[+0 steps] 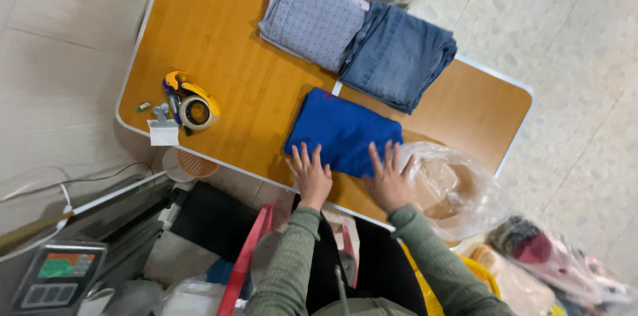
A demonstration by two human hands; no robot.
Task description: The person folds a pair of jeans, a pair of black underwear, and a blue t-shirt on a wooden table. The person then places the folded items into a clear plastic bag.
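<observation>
A: Entry, head view. Both hands are flat, fingers spread wide, gripping nothing. The left hand (310,173) rests on the near left corner of the folded blue garment (342,131). The right hand (390,178) presses its near right edge.

B: Where does the garment lie?

A: On the wooden bench (219,43), close to the near edge, directly ahead of the hands and touching both. Its long axis runs left to right across the person, slightly skewed with the bench.

B: Which hand is nearer to the bag?

A: The right. The clear plastic bag (455,190) lies just beside the garment's right end, and the right hand's outer fingers sit at or over the bag's edge. I cannot tell whether the mouth faces the garment. The left hand is well apart from the bag.

B: Other items?

A: A folded grey dotted cloth (311,13) and folded denim jeans (397,53) at the far side, touching each other, with the jeans near the blue garment. A yellow tape dispenser (189,105) sits at the left end, apart from both hands.
</observation>
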